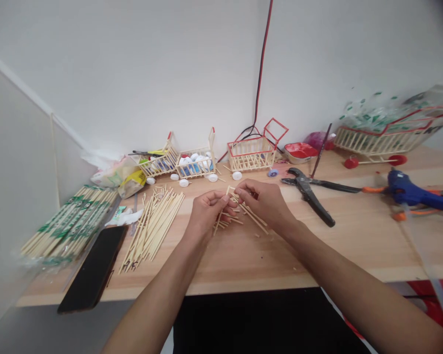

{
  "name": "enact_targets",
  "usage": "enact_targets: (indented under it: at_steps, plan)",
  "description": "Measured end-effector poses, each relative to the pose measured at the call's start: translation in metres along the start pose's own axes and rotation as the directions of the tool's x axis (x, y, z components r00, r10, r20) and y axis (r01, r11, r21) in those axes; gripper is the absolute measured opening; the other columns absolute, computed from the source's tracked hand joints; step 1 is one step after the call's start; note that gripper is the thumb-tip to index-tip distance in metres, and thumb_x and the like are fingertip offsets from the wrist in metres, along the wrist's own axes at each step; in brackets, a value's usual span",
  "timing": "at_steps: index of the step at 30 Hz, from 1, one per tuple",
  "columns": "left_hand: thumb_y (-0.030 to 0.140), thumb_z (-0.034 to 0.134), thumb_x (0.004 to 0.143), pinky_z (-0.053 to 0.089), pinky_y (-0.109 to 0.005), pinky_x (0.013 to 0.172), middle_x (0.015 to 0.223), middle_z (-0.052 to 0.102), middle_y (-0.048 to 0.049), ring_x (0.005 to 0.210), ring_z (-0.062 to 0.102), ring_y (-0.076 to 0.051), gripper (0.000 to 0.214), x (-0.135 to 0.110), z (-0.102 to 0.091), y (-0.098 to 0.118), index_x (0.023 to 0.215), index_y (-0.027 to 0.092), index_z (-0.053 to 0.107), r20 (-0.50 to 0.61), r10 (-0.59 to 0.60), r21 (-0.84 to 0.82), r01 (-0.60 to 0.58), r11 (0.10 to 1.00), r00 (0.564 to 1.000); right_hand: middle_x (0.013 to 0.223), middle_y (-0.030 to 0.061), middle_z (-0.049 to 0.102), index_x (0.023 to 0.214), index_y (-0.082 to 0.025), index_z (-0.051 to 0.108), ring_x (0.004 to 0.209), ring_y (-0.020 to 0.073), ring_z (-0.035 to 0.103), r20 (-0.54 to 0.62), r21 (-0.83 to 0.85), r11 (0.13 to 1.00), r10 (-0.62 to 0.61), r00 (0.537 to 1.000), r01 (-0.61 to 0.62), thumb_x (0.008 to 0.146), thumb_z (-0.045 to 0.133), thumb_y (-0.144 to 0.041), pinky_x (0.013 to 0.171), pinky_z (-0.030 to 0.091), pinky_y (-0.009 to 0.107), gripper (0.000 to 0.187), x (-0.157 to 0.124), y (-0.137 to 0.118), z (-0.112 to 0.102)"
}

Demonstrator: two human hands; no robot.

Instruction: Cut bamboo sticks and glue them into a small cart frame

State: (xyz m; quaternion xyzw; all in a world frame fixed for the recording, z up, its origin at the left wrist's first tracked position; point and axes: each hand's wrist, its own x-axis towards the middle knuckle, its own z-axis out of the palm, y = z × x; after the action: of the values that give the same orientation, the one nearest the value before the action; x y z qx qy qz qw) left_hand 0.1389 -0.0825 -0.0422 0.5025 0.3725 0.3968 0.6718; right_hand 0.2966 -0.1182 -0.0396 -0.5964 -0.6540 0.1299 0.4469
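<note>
At the middle of the table my left hand (213,207) pinches a thin wooden stick (217,223) that slants down toward me. Close beside it, my right hand (256,196) has its fingers closed on other wooden sticks (257,221), which reach down to the right under the palm. The upper ends of the sticks meet between my fingertips; whether they are joined there I cannot tell. Several short stick pieces (237,221) lie on the table just below the hands. To the left, a loose pile of long wooden sticks (157,223) is spread out.
Miniature stick carts (251,156) with round wheels line the wall; a larger cart (376,142) stands at right. Pliers (310,196) and a blue glue gun (406,189) lie right. Packaged chopsticks (72,221) and a black phone (92,270) are left, the phone overhanging the table's edge.
</note>
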Motion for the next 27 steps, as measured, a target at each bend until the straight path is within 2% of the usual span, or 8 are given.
enact_targets:
  at_steps: [6,12,27]
  plan:
    - [0.038,0.08,0.062,0.046,-0.019,0.045,0.074,0.072,-0.0074,0.049,0.059,-0.009,0.032,0.0001,-0.0004,-0.0002,0.073,0.011,0.066,0.008,0.008,-0.002,-0.008,1.0,1.0,0.063,-0.0018,0.066,0.077,-0.018,0.065,0.056,0.0105,0.053,-0.006,-0.016,1.0,-0.015,1.0,0.015,0.087,0.055,-0.024,0.058,0.035,0.022,0.016,-0.0003,0.001,0.0001]
    - [0.039,0.079,0.065,0.045,-0.018,0.044,0.072,0.072,-0.0076,0.048,0.059,-0.009,0.032,0.0005,0.0013,-0.0025,0.075,0.011,0.067,0.036,-0.011,0.025,0.01,1.0,0.999,0.068,-0.0009,0.068,0.077,-0.019,0.067,0.061,0.0112,0.057,-0.009,-0.022,0.999,-0.033,0.999,0.033,0.087,0.054,-0.023,0.061,0.037,0.022,0.017,-0.0006,0.0012,0.001]
    - [0.036,0.078,0.066,0.044,-0.017,0.044,0.073,0.071,-0.0062,0.051,0.06,-0.009,0.03,0.0029,-0.0016,-0.0025,0.075,0.01,0.065,0.005,0.022,0.003,-0.022,1.0,1.0,0.076,0.0006,0.072,0.085,-0.018,0.071,0.064,0.0121,0.061,0.01,-0.005,1.0,0.011,1.0,-0.011,0.086,0.059,-0.026,0.06,0.04,0.022,0.014,0.0015,0.0022,0.0008]
